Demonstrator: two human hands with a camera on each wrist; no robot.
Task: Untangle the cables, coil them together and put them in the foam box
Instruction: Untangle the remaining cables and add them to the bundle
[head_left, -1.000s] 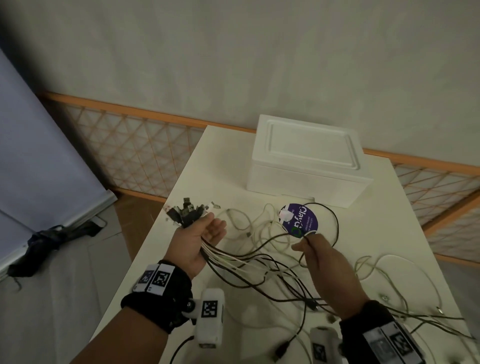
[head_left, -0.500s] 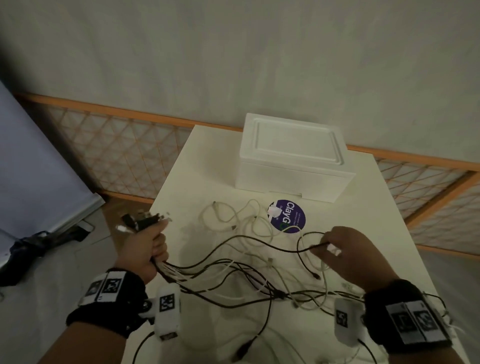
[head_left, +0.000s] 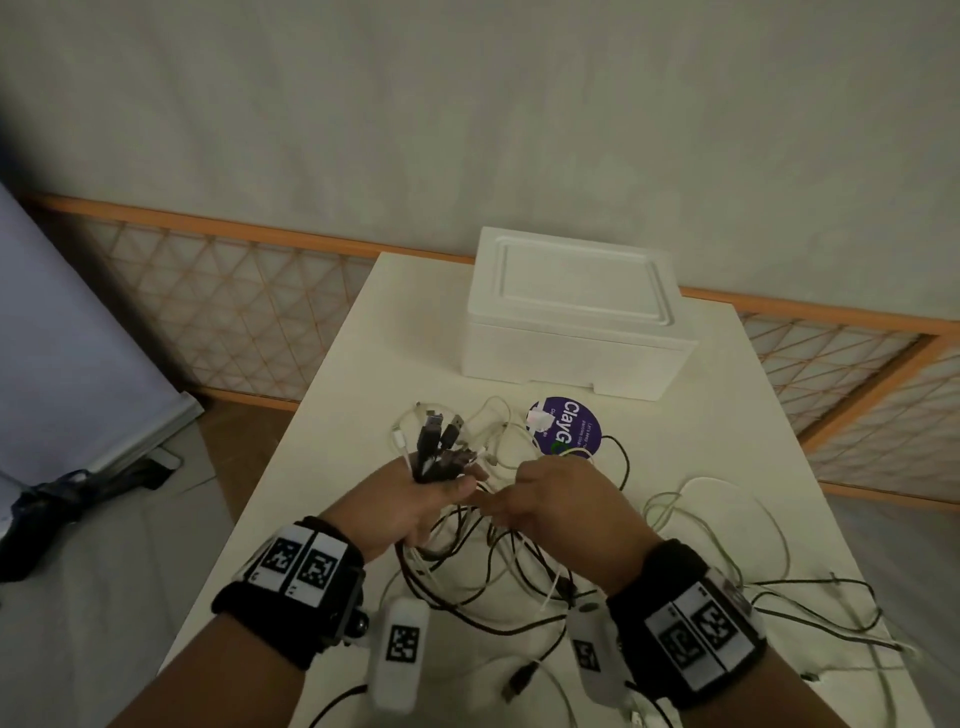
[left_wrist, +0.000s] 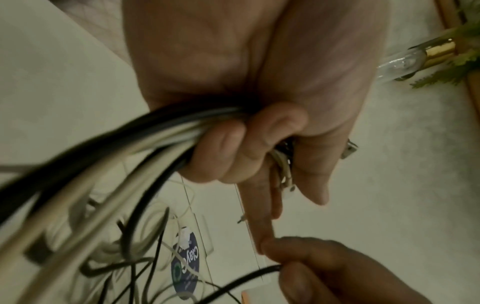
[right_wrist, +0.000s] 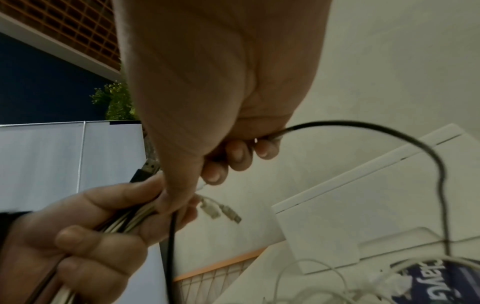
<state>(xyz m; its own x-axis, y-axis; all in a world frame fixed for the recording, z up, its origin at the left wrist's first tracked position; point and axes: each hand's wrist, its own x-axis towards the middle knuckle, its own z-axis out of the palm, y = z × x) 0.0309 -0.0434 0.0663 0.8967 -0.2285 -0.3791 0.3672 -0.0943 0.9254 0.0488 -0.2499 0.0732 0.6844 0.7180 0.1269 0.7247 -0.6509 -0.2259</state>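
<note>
The left hand (head_left: 410, 501) grips a bundle of black and white cables (head_left: 441, 457), its fingers curled round them, with the USB plugs (head_left: 434, 431) sticking up out of the fist toward 12 o'clock and the loose lengths trailing down toward 6 o'clock onto the white table (head_left: 332, 395). From the left wrist view, the index finger reaches out past the bundle and its tip meets the right hand (left_wrist: 345, 273). The right hand (head_left: 558, 506) sits just at 3 o'clock of the left, touching it, and pinches 1 black cable (right_wrist: 363, 125) between thumb and curled fingers; that cable arcs away and drops toward the table. The remaining cable tangle (head_left: 519, 577) lies spread on the table below and to 4 o'clock of both hands, black and white strands crossing each other. At 12 o'clock, at the far edge of the table, stands the white foam box (head_left: 574, 312) with its lid on; what it holds cannot be seen. Between the box and the hands lies a round purple sticker (head_left: 571, 428) printed "Clay", with a small white piece, possibly a plug, on its left edge. Both wrists wear black bands with coded white markers (head_left: 301, 561).
</note>
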